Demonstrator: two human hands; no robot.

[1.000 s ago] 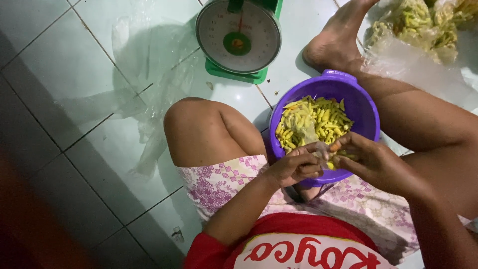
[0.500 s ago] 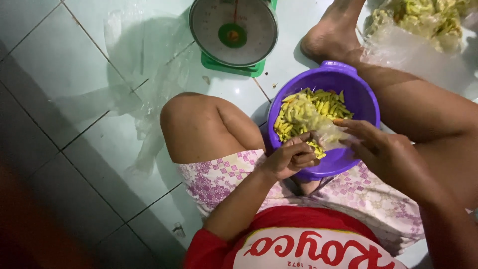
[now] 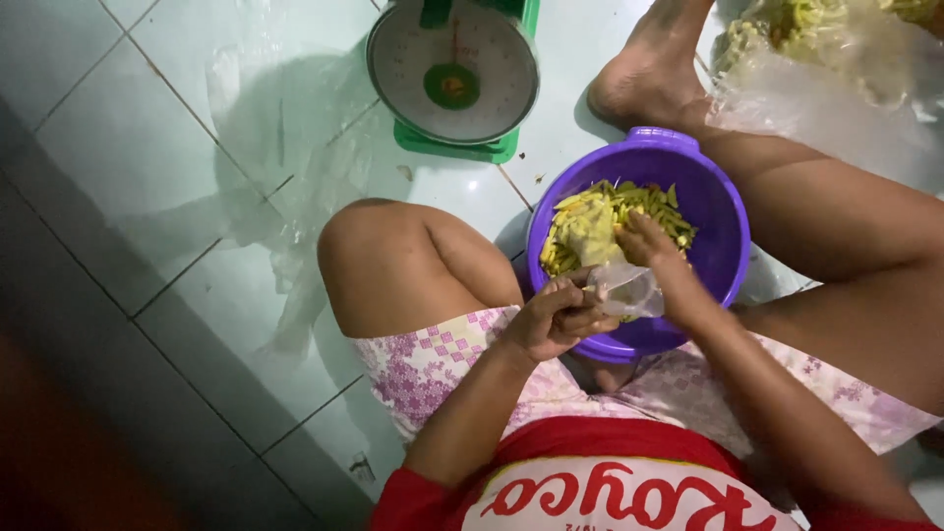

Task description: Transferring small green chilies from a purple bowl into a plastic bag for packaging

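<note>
Now your right hand point(image 3: 649, 251) has gone from the bowl's near rim into the purple bowl point(image 3: 723, 211), fingers closed on a pinch of yellow strips point(image 3: 600, 221), while your left hand point(image 3: 556, 320) stays clamped on the mouth of the small clear bag point(image 3: 629, 290) at the rim, so filling looks under way. How much the bag holds is hard to tell, and the scale point(image 3: 452, 74) and the sack of strips point(image 3: 826, 49) on the floor are cut off at the top.

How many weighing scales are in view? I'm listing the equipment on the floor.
1: a green dial scale on the tiled floor, beyond the purple bowl of yellow chips. Others may lie outside the frame.
</note>
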